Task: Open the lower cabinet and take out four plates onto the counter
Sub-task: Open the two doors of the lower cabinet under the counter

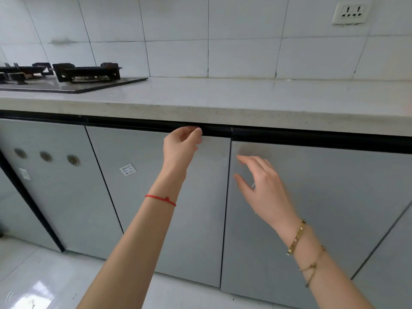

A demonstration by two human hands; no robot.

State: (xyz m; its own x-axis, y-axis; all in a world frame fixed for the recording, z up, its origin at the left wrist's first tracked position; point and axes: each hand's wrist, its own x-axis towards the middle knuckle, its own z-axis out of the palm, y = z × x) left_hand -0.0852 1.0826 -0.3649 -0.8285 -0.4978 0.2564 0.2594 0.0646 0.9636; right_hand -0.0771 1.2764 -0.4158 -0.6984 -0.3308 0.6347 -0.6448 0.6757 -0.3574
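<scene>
Head view, looking down along a run of grey lower cabinets under a pale worktop [245, 97]. Left hand [180, 146] raised to the top edge of the middle cabinet door [160, 197], fingers [196, 131] curled together and hooked into the black handle strip [214, 131] just beneath the worktop's front edge, near that door's right corner. Red string bracelet [160, 199] around the left wrist. Right hand [265, 186] held in front of the neighbouring right door [312, 219], close to its left edge, fingers [247, 160] apart and loosely bent, gripping nothing; cannot tell whether touching the panel or just off it. Gold chain bracelets [298, 237] on the right wrist. Both doors shut, flush with each other along a thin dark seam, so no plates in sight. White sticker [127, 169] on the middle door's upper left part. Farther left, another grey panel with three round vents [46, 156] in a row. Gas hob [73, 79] set into the worktop's left end, black pan supports on top. White tiled wall [200, 36] behind the worktop, wall socket [350, 13] at the upper right. Glossy white floor [44, 275] below the cabinets.
</scene>
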